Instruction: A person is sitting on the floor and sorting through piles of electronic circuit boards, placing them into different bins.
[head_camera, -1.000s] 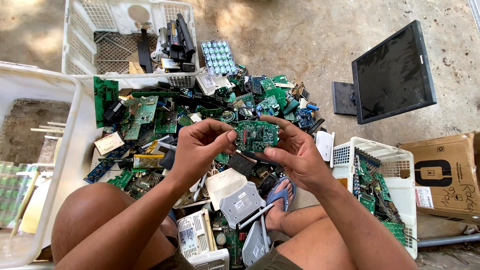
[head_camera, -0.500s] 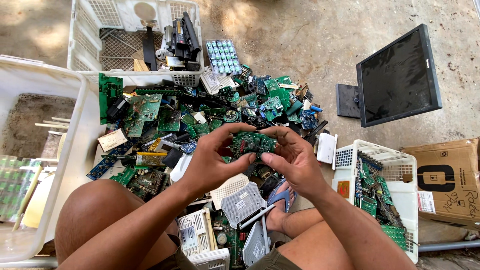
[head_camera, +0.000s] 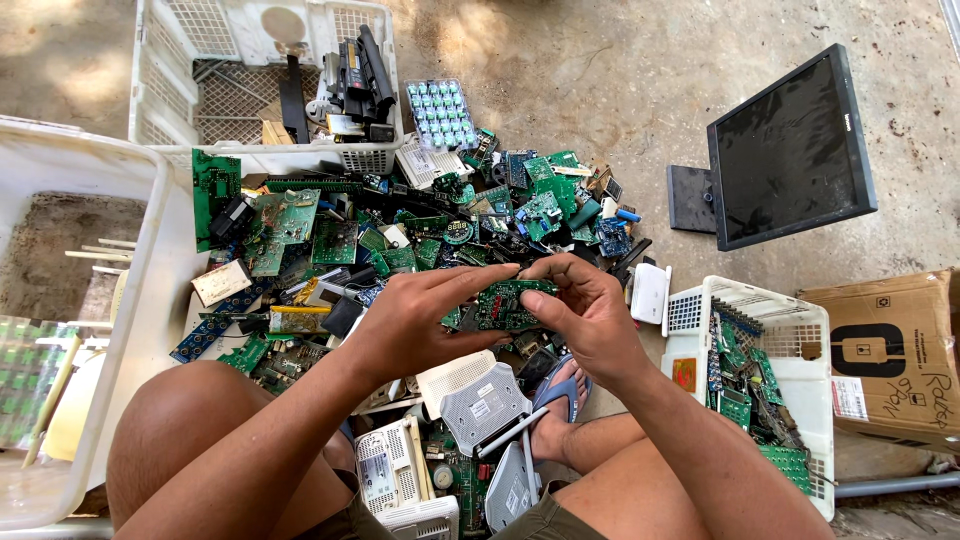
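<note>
Green board (head_camera: 505, 305) is sitting between my two hands, up above the big pile of boards (head_camera: 400, 235) on the ground. I am pinching its left end with my left hand (head_camera: 420, 325), fingers stretched long over the top, and I am gripping its right end with my right hand (head_camera: 585, 315), thumb under and fingers curled over. A white basket (head_camera: 815, 330) with more green boards is sitting just beside my right arm, a black screen (head_camera: 790, 150) is lying past it on the dirt, and another white basket (head_camera: 180, 60) is sitting beyond the pile.
</note>
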